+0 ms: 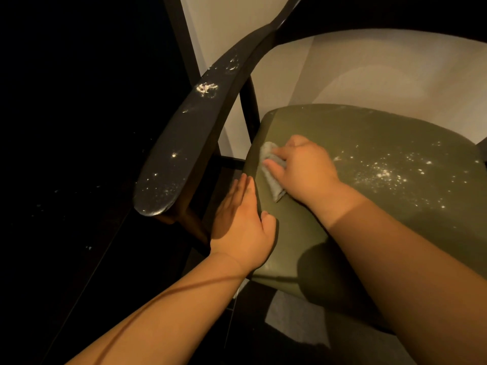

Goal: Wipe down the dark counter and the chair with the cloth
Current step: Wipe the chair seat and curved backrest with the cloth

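The right hand (303, 169) is on the green seat (382, 138) of the chair (253, 106). Its grip is closed on a small gray cloth (274, 185). The fingers curl over the cloth and press it down on the seat, close to the seat's left edge. A bit of cloth sticks out past the fingers at the top and at the bottom.

The left hand (241, 222) holds nothing. Its grip is wide, with the fingers straight and close together. They lie flat against the left side of the seat, and the thumb rests on top of the seat.

Many white bits (382, 175) lie on the right part of the seat, well apart from the cloth. The dark armrest (184, 138) on the left has white bits and smears on it too. A few white bits dot the dark floor (66, 206). A pale wall (369, 69) is behind the chair.
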A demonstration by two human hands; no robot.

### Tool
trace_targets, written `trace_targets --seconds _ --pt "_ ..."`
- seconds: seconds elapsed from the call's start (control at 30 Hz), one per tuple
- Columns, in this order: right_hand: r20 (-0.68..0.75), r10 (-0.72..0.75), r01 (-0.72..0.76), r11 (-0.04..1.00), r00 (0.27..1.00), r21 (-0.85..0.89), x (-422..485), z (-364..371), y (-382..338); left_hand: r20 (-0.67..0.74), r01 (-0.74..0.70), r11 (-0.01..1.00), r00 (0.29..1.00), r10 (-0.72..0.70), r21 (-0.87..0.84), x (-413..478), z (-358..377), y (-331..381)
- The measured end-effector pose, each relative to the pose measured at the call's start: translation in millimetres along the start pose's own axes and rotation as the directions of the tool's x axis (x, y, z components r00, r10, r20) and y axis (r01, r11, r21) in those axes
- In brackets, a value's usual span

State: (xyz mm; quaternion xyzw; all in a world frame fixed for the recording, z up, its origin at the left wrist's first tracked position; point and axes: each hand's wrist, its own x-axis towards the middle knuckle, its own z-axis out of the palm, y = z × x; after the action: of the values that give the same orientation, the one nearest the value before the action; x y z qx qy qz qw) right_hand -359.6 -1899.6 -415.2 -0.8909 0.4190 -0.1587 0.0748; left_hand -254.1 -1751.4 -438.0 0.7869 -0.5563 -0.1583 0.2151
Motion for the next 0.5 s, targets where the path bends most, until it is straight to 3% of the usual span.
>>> trace_targets --seconds 0.07,0.13,0.27,0.37,0.5 --pt "0.046 -0.138 0.136 0.990 0.989 0.046 0 14 -17 -0.008 -0.003 1.000 1.000 0.003 0.013 0 0 1" --pt "0.058 -0.151 0.149 0.988 0.987 0.037 3 19 -18 0.000 0.003 1.000 1.000 -0.003 0.007 -1 -1 1" --pt "0.036 0.049 -0.044 0.992 0.998 -0.119 14 8 21 -0.003 0.015 1.000 1.000 -0.015 0.004 -1 -2 1" --pt "-0.024 0.180 -0.182 0.976 0.983 -0.120 15 0 34 -0.003 0.020 1.000 1.000 -0.020 0.016 0 -1 2" --pt "0.052 0.000 -0.003 0.999 0.999 0.044 -10 5 0 0.012 -0.002 0.999 1.000 0.002 0.045 0 -3 3"
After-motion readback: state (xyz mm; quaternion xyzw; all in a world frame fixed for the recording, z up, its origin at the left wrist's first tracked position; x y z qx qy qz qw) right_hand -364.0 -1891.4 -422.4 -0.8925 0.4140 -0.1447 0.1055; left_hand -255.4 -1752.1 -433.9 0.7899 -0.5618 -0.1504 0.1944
